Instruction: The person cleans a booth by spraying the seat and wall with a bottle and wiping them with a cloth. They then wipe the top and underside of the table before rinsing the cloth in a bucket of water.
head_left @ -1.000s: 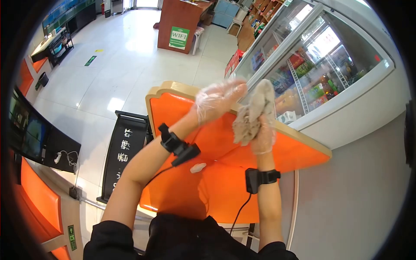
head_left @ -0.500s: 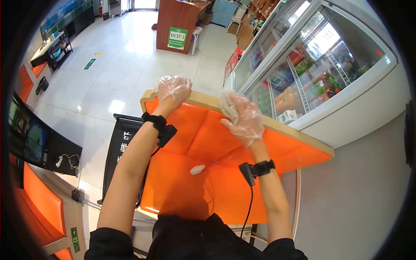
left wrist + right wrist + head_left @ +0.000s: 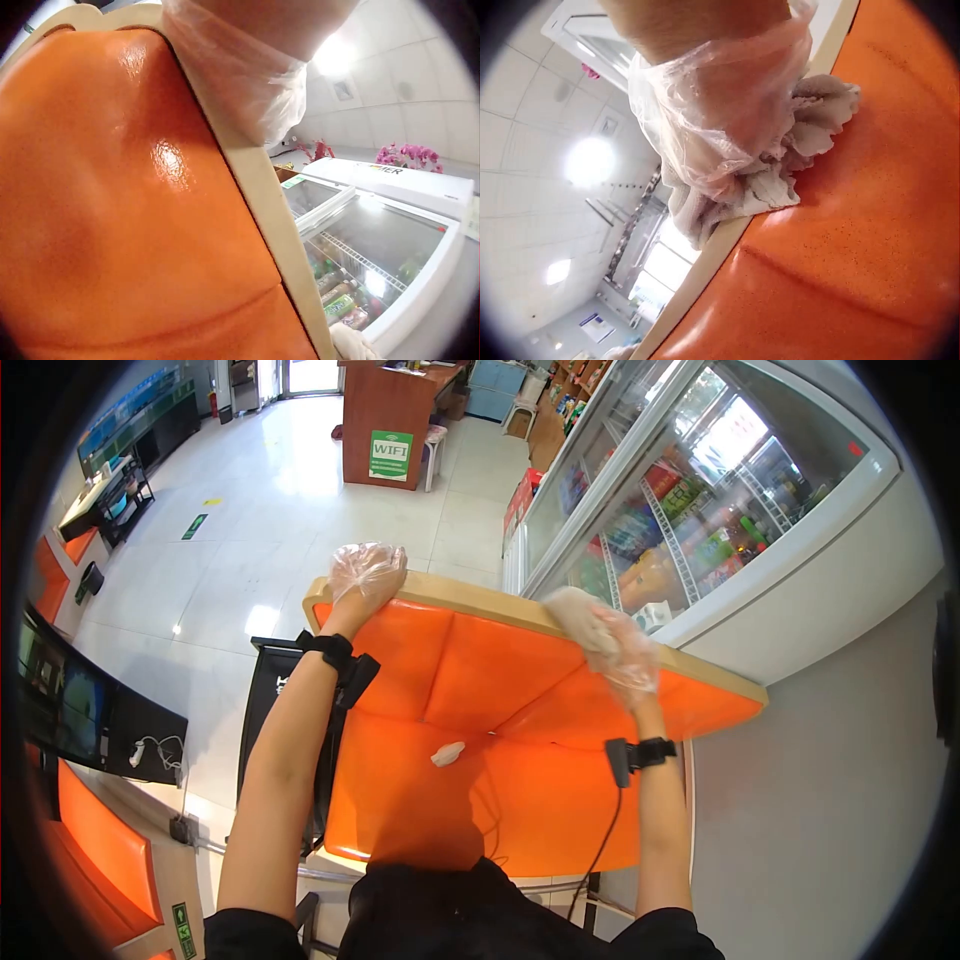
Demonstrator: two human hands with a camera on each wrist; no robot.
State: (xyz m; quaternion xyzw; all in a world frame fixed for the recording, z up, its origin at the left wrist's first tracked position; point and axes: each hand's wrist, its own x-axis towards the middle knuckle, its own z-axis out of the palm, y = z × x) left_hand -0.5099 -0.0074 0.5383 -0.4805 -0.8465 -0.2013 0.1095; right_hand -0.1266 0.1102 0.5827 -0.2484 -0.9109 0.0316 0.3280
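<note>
The right hand (image 3: 628,662) clutches the rag (image 3: 574,612) on the bench rim (image 3: 480,598), bunched seemingly to hug it, while the left hand (image 3: 368,572) rests farther along, perhaps for balance, gripping or not I can't tell.

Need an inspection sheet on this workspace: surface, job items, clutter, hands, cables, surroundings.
Surface: orange backrest with a pale top rail, glossy, seams visible; small dark specks show in the right wrist view.
Job's things: greyish cloth, bunched, lying over the rail and onto the orange padding.
Clutter: small whitish scrap on the orange seat; too small to identify.
Grippers: left hand, clear glove, on the rail, fingertips hidden; right hand, clear glove, holds the cloth.
Cables: black cable running down from the right wrist camera.
Surroundings: glass-door fridge with drinks; brown counter with a WIFI sign.
</note>
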